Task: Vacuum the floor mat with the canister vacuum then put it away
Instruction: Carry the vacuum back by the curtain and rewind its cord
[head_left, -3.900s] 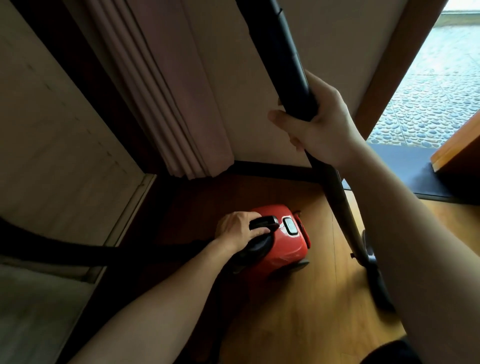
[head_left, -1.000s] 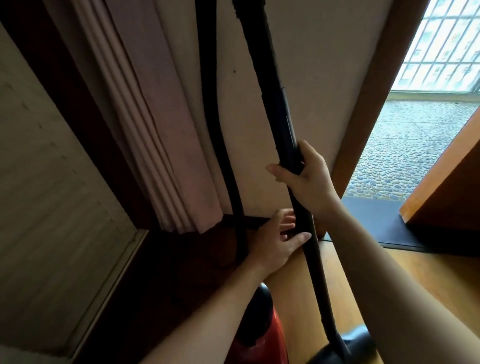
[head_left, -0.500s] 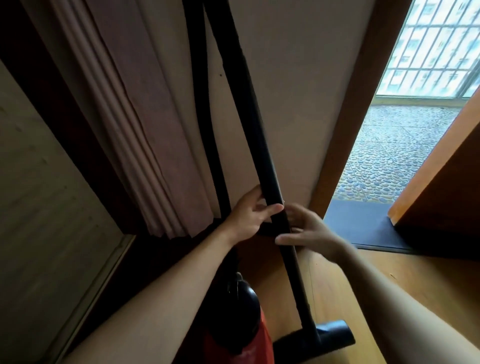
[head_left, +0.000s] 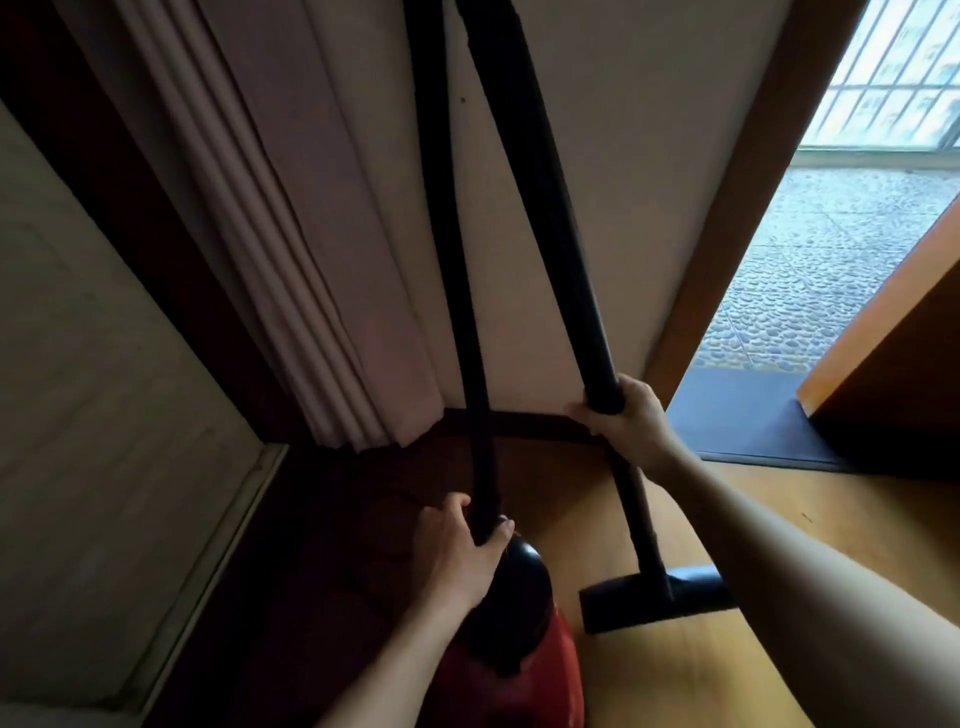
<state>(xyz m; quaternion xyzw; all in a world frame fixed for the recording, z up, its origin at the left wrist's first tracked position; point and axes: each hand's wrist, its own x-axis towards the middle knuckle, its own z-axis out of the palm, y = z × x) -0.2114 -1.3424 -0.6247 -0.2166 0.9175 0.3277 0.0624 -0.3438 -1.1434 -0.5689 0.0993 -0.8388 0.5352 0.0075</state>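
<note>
- Right hand (head_left: 626, 421) is wrapped tight around the rigid black plastic vacuum wand (head_left: 550, 218), fingers curled round its front, thumb on the far side.
- Left hand (head_left: 465, 551) clasps the ribbed black flexible hose (head_left: 452, 260) just above the point where it meets the canister, thumb on one side, fingers closing on the other.
- The red canister vacuum with a glossy black domed top (head_left: 519, 613) sits low at the bottom edge of view, on the wooden plank floor (head_left: 701, 670) near the wall corner; the left forearm covers part of it and the frame cuts its lower body off.
- The wand leans up against the pale plain wall (head_left: 649, 156); its wide black floor nozzle (head_left: 654, 597) rests flat on the floor, just right of the canister.
- Hose and wand both run out past the top edge, so their upper ends are out of sight.
- The dark flat floor mat (head_left: 753, 421) lies in the doorway, well right of the canister.
- Folded pinkish pleated curtain (head_left: 311, 260) hangs left of the hose; the corner beneath is too dark to read.
</note>
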